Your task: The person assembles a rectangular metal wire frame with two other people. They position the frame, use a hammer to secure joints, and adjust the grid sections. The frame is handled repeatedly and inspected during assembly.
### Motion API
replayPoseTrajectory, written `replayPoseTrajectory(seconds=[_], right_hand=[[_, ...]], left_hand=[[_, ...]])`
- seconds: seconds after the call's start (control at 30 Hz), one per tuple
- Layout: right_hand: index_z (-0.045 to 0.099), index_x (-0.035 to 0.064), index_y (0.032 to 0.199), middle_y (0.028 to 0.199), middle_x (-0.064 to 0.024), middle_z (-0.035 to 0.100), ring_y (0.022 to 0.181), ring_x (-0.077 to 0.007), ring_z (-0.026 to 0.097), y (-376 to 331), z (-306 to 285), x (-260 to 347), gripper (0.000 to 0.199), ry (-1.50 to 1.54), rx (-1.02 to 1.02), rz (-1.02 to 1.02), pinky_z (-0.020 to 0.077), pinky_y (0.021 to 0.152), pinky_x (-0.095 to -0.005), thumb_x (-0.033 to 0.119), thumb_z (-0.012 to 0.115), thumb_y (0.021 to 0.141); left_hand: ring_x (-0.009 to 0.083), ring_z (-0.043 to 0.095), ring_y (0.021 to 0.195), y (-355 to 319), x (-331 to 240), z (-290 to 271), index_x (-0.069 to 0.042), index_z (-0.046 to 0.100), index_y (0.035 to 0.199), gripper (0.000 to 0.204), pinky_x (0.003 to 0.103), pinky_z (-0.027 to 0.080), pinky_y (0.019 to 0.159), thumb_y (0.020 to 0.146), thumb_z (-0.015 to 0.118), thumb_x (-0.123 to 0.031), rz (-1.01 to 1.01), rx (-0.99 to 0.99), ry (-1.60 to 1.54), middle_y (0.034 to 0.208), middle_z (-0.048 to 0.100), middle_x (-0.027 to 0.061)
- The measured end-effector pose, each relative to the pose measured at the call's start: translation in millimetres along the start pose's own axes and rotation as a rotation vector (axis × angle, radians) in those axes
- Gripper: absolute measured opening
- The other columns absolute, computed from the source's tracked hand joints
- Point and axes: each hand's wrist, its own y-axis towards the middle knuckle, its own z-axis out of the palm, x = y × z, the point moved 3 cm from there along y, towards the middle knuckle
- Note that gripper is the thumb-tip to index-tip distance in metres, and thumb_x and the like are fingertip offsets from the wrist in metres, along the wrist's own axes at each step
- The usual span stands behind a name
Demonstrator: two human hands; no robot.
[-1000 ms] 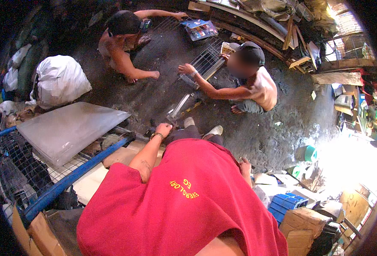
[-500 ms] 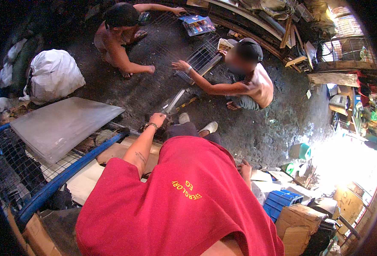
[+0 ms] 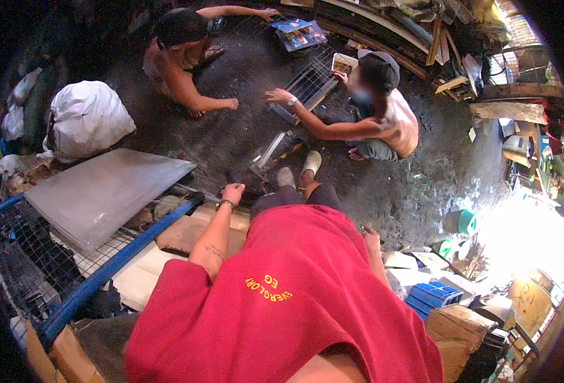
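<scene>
My left hand (image 3: 233, 193), with a dark band at the wrist, hangs over the cardboard's far edge with its fingers curled in. Just beyond it lies a long grey metal bar (image 3: 270, 151) on the dark floor, apart from the hand. A thin yellowish strip (image 3: 292, 150) lies beside the bar. At my right side, my right hand (image 3: 371, 239) is partly hidden by the red shirt (image 3: 282, 268). Its fingers are bent together, and whatever they may hold is too small to make out. My shoes (image 3: 310, 163) are next to the bar.
Two people crouch ahead; one person's hand (image 3: 278, 96) is near a wire rack (image 3: 310, 80), the other's hand (image 3: 269, 14) near a printed sheet (image 3: 300, 35). At left are a grey panel (image 3: 109, 191), blue-framed mesh (image 3: 122, 262) and white sack (image 3: 90, 118). A blue crate (image 3: 432, 297) stands right.
My left hand has let go of the grey metal bar and drawn back from it. My right shoe has moved forward. The person at right has raised a small light tray.
</scene>
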Motion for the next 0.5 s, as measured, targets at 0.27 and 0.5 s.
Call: replayPoseTrajectory(seconds=[0.27,0.5], right_hand=[[0.053,0.0068,0.138,0.087,-0.0127,0.068,0.056,-0.0202,0.062,112,11,83,0.053,0.324,0.187,-0.047,0.0488,0.047,-0.0334,0.001,0.045,0.085],[0.051,0.0060,0.139,0.088,-0.0120,0.068,0.055,-0.0186,0.061,144,-7,186,0.054,0.348,0.166,-0.181,0.0485,0.049,-0.0316,0.001,0.048,0.086]], left_hand=[[0.0117,0.059,0.060,-22,-3,-32,-0.009,0.071,0.110,0.029,0.030,0.046,0.046,0.093,0.065,-0.032,-0.172,-0.079,-0.411,0.081,0.068,0.0010],[0.0201,0.068,0.074,-29,2,-56,-0.007,0.072,0.111,0.034,0.036,0.053,0.060,0.092,0.063,-0.034,-0.131,-0.121,-0.259,0.094,0.073,0.0075]])
